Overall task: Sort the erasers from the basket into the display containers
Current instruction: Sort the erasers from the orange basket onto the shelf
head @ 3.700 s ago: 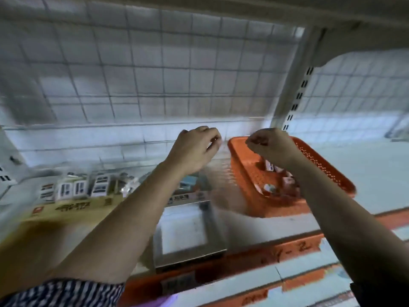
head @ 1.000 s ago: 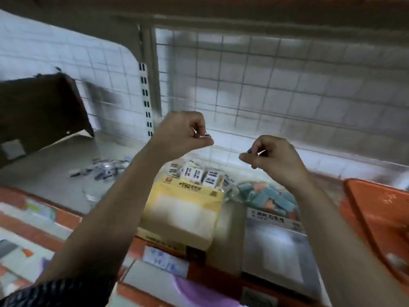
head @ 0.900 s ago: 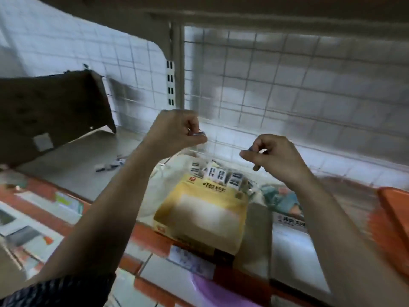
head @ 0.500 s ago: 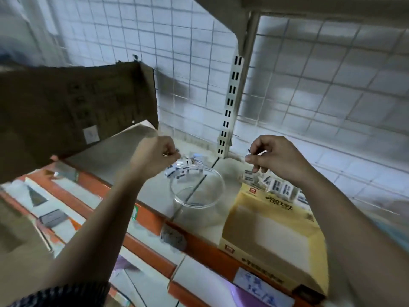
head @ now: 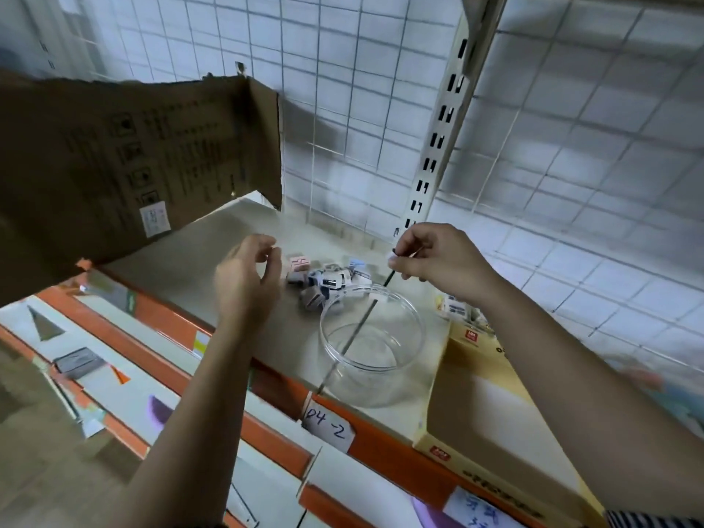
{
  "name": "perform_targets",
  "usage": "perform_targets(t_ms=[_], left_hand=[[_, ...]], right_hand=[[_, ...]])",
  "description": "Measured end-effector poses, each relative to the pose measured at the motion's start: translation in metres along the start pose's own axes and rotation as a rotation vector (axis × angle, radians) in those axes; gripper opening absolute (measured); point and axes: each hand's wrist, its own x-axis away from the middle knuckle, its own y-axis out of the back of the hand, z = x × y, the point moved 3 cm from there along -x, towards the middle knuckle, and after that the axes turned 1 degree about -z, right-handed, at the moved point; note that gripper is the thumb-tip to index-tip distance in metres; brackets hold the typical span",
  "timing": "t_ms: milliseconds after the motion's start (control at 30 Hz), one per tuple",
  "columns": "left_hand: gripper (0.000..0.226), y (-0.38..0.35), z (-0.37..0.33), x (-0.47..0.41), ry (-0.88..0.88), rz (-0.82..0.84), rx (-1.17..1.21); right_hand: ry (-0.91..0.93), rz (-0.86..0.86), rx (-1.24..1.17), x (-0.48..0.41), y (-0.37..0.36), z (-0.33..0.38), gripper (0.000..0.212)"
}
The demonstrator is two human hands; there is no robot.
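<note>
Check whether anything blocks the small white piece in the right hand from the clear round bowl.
Nothing visible does. The right hand pinches the small white eraser near the far rim of the clear round plastic bowl, which is uncovered. The left hand and the loose pile of small erasers lie off to its left.

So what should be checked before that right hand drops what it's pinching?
1. Right hand grip on the small white eraser: ok, pinched.
2. Clear bowl upright and open: ok.
3. Bowl has room: ok, it looks empty.
4. Eraser above the bowl's mouth: cannot tell.
5. Left hand clear of the bowl: ok, it is beside the loose erasers.
</note>
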Motion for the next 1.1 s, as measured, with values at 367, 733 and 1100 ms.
perform_targets(t_ms=[367,733,1100], left_hand=[[0.023,-0.012,0.002,-0.003,0.058,0.140,-0.066],[0.026,-0.008,0.002,-0.002,-0.012,0.122,-0.054],[0.029,0.008,-0.156,-0.009,-0.267,0.198,0.150]], right_hand=[[0.068,0.131,0.149,-0.039,-0.046,0.013,0.015],[0.051,0.036,0.126,-0.022,-0.034,0.010,0.006],[-0.002,-0.360,0.161,0.075,0.088,-0.009,0.003]])
